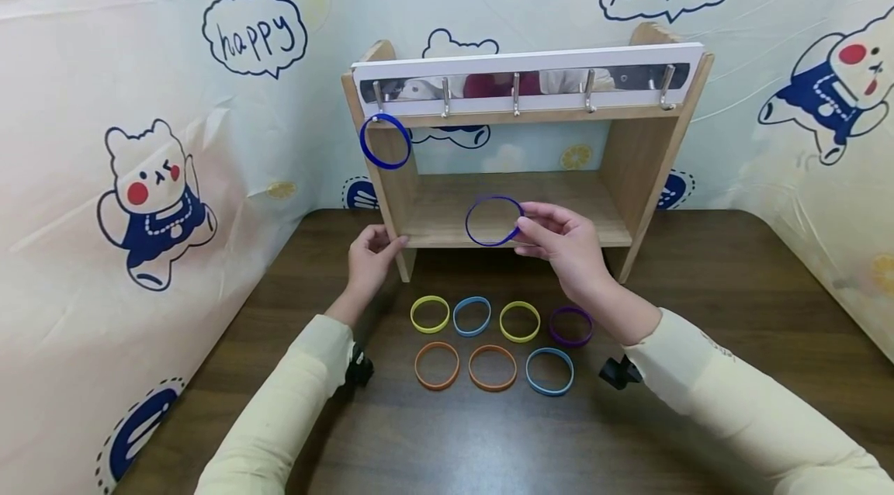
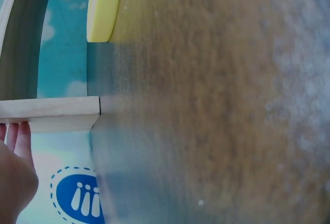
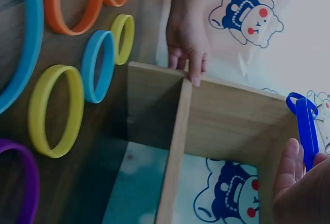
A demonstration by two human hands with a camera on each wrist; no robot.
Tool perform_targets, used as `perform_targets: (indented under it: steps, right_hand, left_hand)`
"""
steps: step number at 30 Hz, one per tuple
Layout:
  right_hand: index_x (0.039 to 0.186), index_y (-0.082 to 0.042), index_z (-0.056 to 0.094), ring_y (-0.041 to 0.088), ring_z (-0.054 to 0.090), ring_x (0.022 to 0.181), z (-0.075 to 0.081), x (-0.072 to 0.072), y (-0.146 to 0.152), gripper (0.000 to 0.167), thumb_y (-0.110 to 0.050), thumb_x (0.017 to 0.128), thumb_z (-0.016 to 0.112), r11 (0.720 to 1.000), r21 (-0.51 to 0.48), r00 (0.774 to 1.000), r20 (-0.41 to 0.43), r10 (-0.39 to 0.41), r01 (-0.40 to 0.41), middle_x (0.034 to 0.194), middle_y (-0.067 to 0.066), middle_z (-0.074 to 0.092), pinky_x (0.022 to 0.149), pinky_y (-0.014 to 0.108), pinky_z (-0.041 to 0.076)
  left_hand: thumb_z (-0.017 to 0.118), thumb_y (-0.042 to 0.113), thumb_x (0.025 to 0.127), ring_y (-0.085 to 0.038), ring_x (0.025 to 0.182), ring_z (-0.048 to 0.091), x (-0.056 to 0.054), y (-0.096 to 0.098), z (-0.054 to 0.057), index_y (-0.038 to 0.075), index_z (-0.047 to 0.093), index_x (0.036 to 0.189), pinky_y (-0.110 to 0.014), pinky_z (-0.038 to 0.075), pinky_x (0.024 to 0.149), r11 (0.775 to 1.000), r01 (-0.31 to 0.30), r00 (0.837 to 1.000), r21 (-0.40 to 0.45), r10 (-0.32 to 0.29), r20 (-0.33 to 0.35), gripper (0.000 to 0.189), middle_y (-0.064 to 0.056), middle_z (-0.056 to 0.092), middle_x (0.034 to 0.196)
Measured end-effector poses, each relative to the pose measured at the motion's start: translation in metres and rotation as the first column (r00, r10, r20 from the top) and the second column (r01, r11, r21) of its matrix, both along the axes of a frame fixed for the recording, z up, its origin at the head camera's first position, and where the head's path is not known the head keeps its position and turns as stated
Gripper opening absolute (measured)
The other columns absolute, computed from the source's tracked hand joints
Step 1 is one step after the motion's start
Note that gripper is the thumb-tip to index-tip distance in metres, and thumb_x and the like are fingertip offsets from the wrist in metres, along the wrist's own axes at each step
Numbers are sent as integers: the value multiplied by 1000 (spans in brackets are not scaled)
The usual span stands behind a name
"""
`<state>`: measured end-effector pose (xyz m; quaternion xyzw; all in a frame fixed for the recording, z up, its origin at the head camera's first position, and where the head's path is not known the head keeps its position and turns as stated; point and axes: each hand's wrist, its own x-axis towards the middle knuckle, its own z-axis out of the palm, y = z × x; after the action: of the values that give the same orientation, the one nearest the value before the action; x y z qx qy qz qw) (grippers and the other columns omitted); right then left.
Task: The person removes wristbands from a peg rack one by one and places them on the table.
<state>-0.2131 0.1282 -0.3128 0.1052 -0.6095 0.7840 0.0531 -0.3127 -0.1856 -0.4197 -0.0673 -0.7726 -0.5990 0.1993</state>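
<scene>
My right hand [image 1: 569,250] pinches a dark blue silicone wristband [image 1: 491,244] between thumb and fingers, in front of the rack's lower shelf. The wooden rack [image 1: 454,200] stands upright on the table, with a row of several metal hooks [image 1: 516,95] across its top. Another dark blue wristband [image 1: 386,166] hangs from the leftmost hook. At the rack's lower left, my left hand [image 1: 370,262] grips the side board; the right wrist view shows its thumb across the board's edge, and the left wrist view shows fingers [image 2: 23,140] against its outer face.
Before the rack lie two rows of wristbands: yellow [image 1: 430,330], light blue [image 1: 472,335], yellow [image 1: 520,340] and purple [image 1: 570,344] behind, orange [image 1: 438,388], orange [image 1: 493,389] and light blue [image 1: 550,392] in front. A printed cloth [image 1: 209,107] surrounds the brown table [image 1: 419,448].
</scene>
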Motion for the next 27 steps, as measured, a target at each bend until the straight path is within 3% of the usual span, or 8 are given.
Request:
perform_targets:
  steps: [8, 17, 22, 27]
  right_hand:
    - [120, 5, 61, 18, 69, 81, -15, 9, 21, 30, -7, 93, 66, 999, 36, 999, 49, 10, -11, 91, 8, 68, 71, 33, 57]
    - [107, -8, 69, 17, 70, 80, -30, 20, 44, 15, -9, 92, 67, 997, 77, 999, 54, 1, -6, 90, 5, 71, 72, 33, 57]
    - [105, -8, 70, 17, 70, 80, -39, 26, 55, 14, -6, 92, 66, 996, 90, 997, 77, -13, 6, 89, 6, 70, 70, 32, 57]
    - [112, -3, 66, 16, 69, 81, -47, 32, 65, 19, -10, 94, 66, 986, 165, 995, 100, -27, 11, 90, 5, 70, 71, 32, 56]
  left_hand:
    - [78, 21, 85, -22, 91, 60, 0, 1, -1, 1, 64, 105, -25, 52, 73, 1000, -7, 1000, -3, 7, -24, 32, -14, 66, 102]
    - [78, 19, 85, -21, 92, 61, -1, 2, -1, 2, 64, 105, -25, 53, 74, 1000, 1, 1000, 6, 0, -27, 30, -13, 66, 102]
    - [77, 21, 85, -22, 93, 61, -1, 1, -2, 2, 64, 106, -27, 53, 75, 1000, 5, 1000, -1, -5, -24, 31, -13, 66, 104]
    - [77, 22, 85, -20, 93, 61, 3, 1, 2, 1, 64, 106, -25, 53, 74, 1000, 9, 1000, 4, -9, -26, 32, -14, 66, 104]
